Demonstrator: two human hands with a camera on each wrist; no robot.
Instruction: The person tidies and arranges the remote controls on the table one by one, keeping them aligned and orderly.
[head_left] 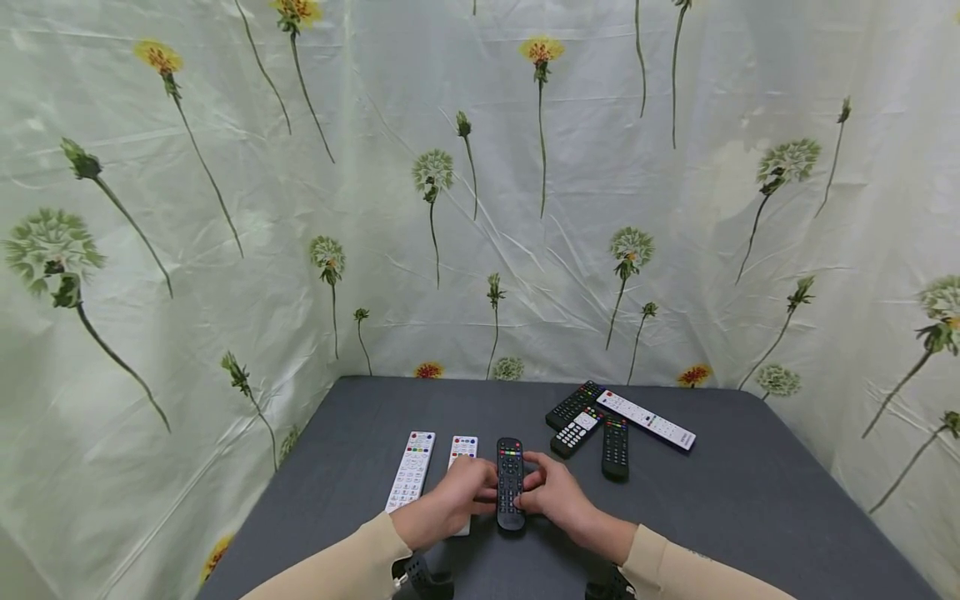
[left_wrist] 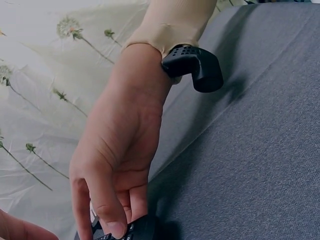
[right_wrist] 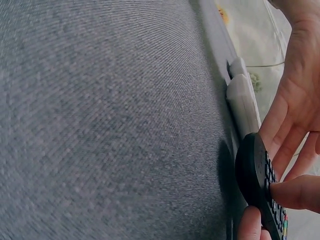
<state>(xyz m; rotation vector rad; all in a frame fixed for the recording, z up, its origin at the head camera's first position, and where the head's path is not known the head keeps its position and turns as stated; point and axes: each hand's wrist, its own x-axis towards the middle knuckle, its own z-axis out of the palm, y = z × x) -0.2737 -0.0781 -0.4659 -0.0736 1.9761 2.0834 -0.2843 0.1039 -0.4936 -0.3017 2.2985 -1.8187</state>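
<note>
A black remote control [head_left: 511, 471] with coloured buttons near its far end is held slightly above the table. My right hand [head_left: 558, 496] grips its right side, thumb on the buttons and fingers at the edge. In the left wrist view, that right hand [left_wrist: 120, 135] reaches down to the black remote [left_wrist: 145, 229]. Fairly straight fingers bring my left hand [head_left: 453, 496] to the remote's left edge; whether they touch is unclear. The right wrist view shows the left hand [right_wrist: 302, 75] behind the black remote [right_wrist: 250, 162]. Beneath the left hand lies a partly hidden white remote [head_left: 464, 446].
Another white remote [head_left: 411, 471] lies further left on the dark grey table [head_left: 720, 517]. At the back right, a white remote [head_left: 648, 419] and several dark ones, including a black remote [head_left: 616, 448], lie close together. A flower-patterned curtain [head_left: 495, 250] hangs behind.
</note>
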